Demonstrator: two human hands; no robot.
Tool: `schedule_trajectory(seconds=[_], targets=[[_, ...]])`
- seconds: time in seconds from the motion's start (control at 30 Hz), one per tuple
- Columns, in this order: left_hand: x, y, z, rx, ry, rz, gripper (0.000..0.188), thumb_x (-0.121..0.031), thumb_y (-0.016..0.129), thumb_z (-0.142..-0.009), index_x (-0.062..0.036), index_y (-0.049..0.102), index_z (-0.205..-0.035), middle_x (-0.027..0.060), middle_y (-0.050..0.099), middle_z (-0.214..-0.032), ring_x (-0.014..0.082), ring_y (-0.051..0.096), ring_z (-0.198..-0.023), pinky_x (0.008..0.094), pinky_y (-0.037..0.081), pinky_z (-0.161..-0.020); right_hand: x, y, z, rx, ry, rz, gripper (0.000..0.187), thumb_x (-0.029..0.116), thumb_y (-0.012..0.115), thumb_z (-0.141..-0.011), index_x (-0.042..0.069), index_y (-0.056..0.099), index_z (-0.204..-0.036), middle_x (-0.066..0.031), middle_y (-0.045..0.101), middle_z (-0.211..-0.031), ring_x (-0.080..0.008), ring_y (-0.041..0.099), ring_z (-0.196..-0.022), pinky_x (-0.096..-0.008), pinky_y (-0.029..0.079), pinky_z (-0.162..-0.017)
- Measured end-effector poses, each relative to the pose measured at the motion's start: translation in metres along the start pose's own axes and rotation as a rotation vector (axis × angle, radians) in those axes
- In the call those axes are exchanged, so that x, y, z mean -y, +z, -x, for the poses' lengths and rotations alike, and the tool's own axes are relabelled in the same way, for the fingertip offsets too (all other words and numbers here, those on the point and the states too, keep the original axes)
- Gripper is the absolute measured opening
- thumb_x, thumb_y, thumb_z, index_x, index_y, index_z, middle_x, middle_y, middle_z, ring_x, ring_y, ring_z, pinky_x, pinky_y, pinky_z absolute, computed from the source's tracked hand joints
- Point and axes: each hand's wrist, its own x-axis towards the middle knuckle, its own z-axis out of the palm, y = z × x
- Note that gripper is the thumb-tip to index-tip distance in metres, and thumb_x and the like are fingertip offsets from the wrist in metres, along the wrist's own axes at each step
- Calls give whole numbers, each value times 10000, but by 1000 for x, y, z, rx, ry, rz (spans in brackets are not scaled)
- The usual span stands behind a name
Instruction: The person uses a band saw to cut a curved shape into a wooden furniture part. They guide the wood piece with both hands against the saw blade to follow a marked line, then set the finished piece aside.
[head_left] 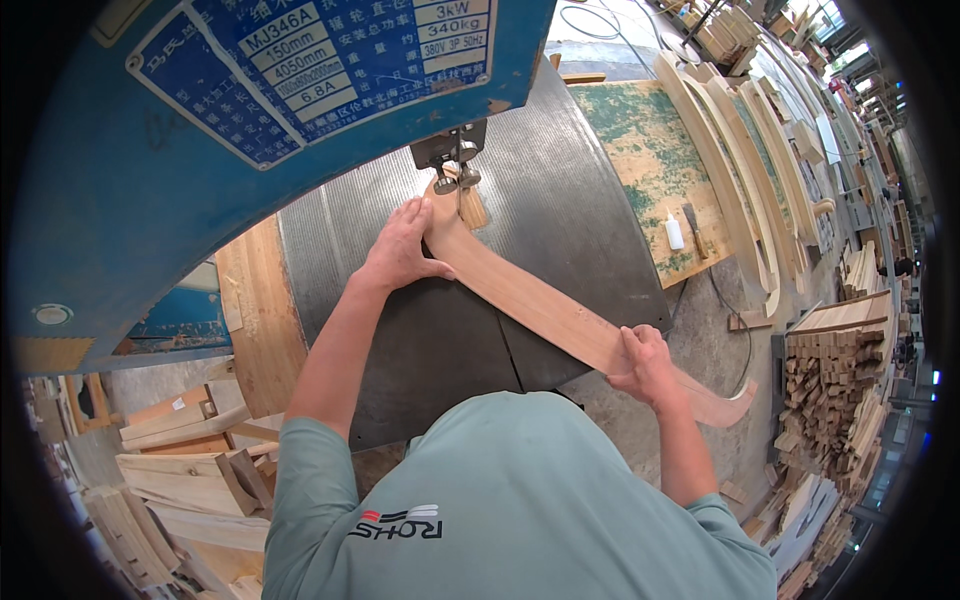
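- The left hand point(400, 245), thumb spread from its fingers, braces the curved wooden board point(540, 310) beside the bandsaw's point(90, 220) blade guides point(450, 165).
- The right hand point(643, 365) grips the board, which crosses the saw table point(560, 170) and overhangs its edge.
- Blue specification plate point(320, 75): white characters, pale figure boxes.
- Green shirt point(520, 470): dark lettering, upside down.

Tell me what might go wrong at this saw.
The left hand is close to the blade guides, so a slip might carry its fingers toward them. The long curved board overhangs the dark saw table near the right hand, so it could tip or swing if that grip loosens.
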Motion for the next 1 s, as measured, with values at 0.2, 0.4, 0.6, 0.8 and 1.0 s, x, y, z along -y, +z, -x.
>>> schedule_trajectory(seconds=[0.2,0.4,0.6,0.8,1.0], targets=[[5,-6,-5,40,-5,8,1275,-497,956,-586,57,338,-1554,241,337,-1625,368,259,-1545,424,252,-1280,12,5,8,9,22,-12,871,250,906,-561,-29,608,-1331,-200,573,-1259,-381,544,-1196,-444,493,-1025],[1,-15,-8,71,0,-4,1270,-468,961,-587,46,332,-1565,244,320,-1635,373,252,-1548,431,262,-1273,14,11,12,-30,-15,-49,884,241,920,-548,-42,602,-1322,-198,568,-1228,-384,544,-1170,-445,500,-1004],[-8,-15,-2,52,-10,-14,1251,-482,955,-589,49,355,-1550,242,346,-1621,381,268,-1540,444,274,-1267,5,6,8,-48,-31,-59,868,195,915,-539,-39,603,-1314,-189,570,-1209,-377,552,-1146,-438,509,-991],[-8,-3,1,-12,0,-51,1266,-556,934,-582,76,370,-1523,242,409,-1576,368,312,-1519,449,260,-1273,-8,3,0,-67,-43,-14,833,180,872,-562,-18,602,-1325,-165,576,-1194,-357,561,-1121,-429,508,-994],[-6,-1,0,-16,-10,-39,1279,-561,934,-583,76,358,-1531,245,400,-1581,364,307,-1524,446,252,-1277,-7,-4,-5,-37,-28,-4,828,185,874,-565,-17,601,-1321,-168,574,-1202,-358,560,-1128,-425,506,-1003]])
